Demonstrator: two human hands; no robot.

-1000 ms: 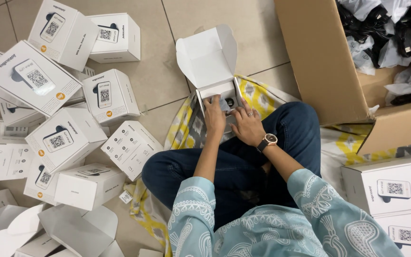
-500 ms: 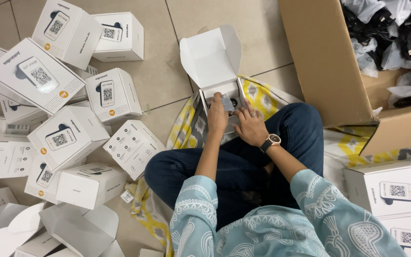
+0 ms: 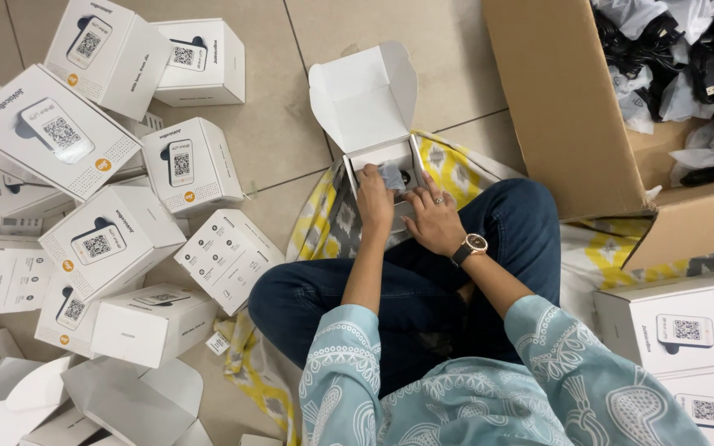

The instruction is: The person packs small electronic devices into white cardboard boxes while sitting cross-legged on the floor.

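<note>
Fingers of L hand [image 3: 375, 196] pinched grey pouch [image 3: 391, 176] in open white box [image 3: 378, 124]; R hand [image 3: 433, 221] rested flat; lid pointed away.

Left hand [image 3: 374, 201] and right hand [image 3: 433, 221] reach forward side by side, fingers curled downward.
</note>
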